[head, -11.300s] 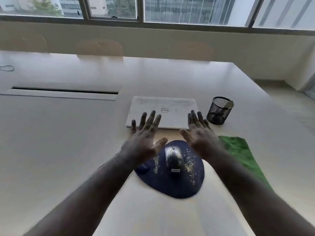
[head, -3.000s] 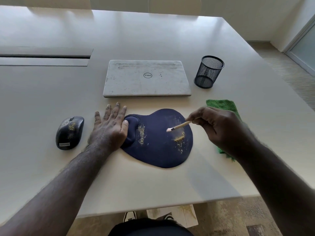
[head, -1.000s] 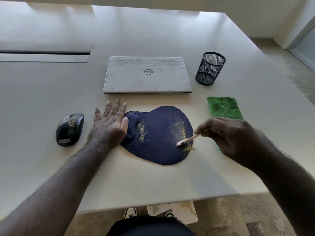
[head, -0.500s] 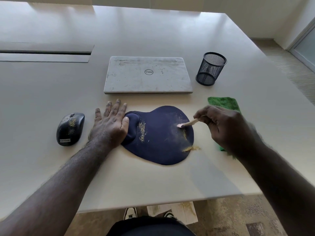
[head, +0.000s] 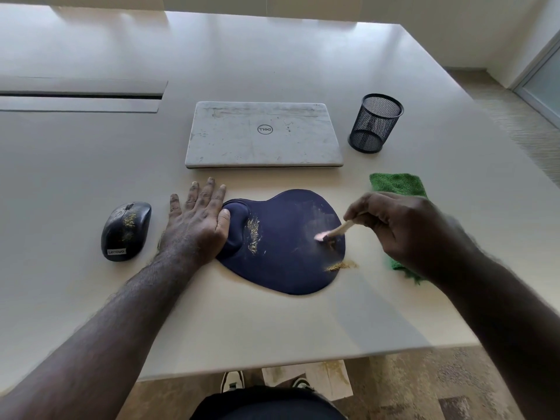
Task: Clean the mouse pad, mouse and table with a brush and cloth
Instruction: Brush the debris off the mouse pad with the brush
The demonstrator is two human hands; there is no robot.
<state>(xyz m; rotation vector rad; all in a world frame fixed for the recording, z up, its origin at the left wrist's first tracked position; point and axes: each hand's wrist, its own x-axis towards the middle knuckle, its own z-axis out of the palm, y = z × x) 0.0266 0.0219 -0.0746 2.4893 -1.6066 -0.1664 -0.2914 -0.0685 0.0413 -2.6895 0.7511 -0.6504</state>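
Mouse pad (head: 281, 247) under flat left hand (head: 195, 225); brush (head: 335, 231) in right hand (head: 403, 228).

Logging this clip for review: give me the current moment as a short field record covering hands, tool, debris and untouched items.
left hand: flat, pressing the wrist-rest end of the mouse pad
right hand: holding the brush, bristles on the pad's right side
debris: streak beside the wrist rest; small pile at the pad's right edge, spilling onto the table
mouse: left of the pad, crumbs on top
cloth: green, unused, partly under the right hand
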